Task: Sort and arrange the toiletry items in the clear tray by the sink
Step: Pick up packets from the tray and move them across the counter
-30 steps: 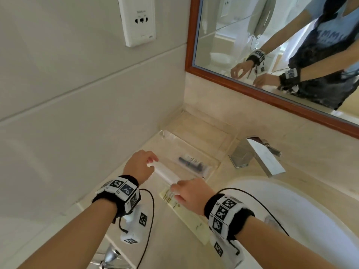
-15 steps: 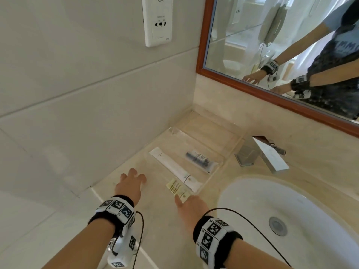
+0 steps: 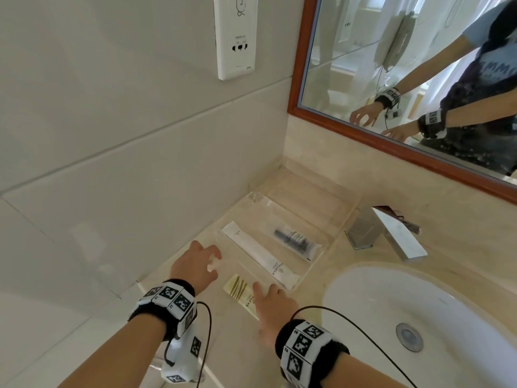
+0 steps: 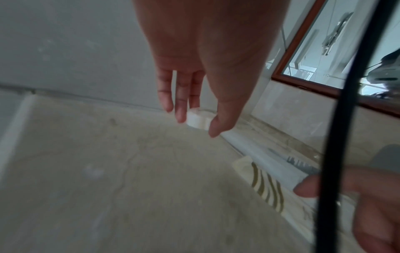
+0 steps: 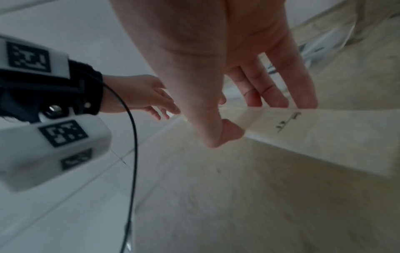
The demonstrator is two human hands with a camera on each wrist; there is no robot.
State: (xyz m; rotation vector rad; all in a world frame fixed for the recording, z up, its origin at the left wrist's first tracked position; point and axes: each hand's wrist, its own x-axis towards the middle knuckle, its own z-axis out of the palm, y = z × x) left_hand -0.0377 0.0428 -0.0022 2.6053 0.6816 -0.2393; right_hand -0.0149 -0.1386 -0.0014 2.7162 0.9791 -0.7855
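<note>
**Two items left outside the tray**

Your left hand [image 3: 195, 266] closes its fingers [image 4: 180, 102] on a small white round piece [image 4: 198, 119] just beside the clear tray [image 3: 340, 219]. Your right hand [image 3: 275, 306] rests loosely spread on a striped packet [image 3: 240, 289] on the tabletop [image 3: 223, 345] near the tray. Next, lift both in. The tray holds two packets: one white [image 3: 258, 252], one dark [image 3: 293, 239].
</note>
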